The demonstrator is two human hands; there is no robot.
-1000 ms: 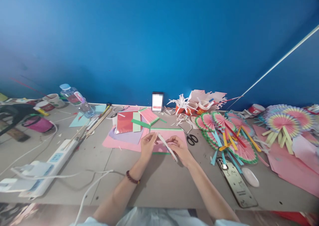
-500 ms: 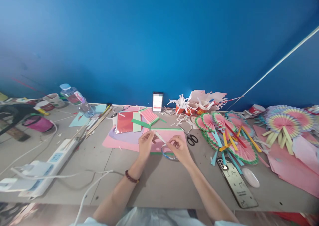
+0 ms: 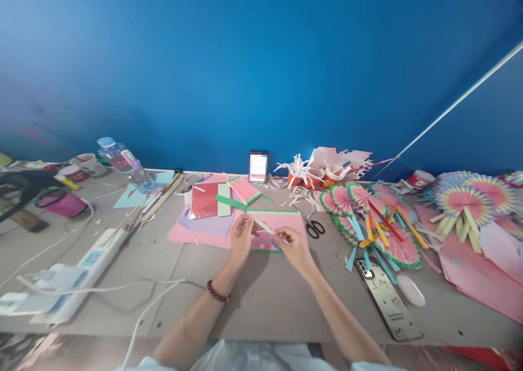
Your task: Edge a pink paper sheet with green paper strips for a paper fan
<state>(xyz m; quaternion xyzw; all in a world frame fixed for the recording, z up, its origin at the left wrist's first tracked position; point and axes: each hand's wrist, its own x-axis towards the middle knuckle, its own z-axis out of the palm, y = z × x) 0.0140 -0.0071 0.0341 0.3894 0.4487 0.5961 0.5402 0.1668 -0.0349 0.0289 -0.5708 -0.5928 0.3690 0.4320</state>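
My left hand (image 3: 242, 236) pinches one end of a narrow white strip (image 3: 265, 226). At the strip's other end, my right hand (image 3: 294, 244) has thumb and fingers closed on it. A bit of a blue-and-white band (image 3: 275, 244) shows beneath my right fingers, the rest hidden. Both hands are over a pink paper sheet with green edges (image 3: 292, 221) on the table. Just beyond them lies a pleated pink paper piece with green ends (image 3: 246, 190). Black-handled scissors (image 3: 314, 229) rest to the right of my right hand.
To the left are a white power strip (image 3: 96, 262), cables and a leaning water bottle (image 3: 125, 161). Pleated paper fans (image 3: 392, 240), a phone (image 3: 388, 300) and a white oval case (image 3: 411, 291) lie to the right. A screen (image 3: 258, 166) stands against the blue wall.
The blue-and-white band, a wide loop hanging below the right hand before, now shows only as a short piece. My left hand has shifted slightly right; both hands keep the white strip.
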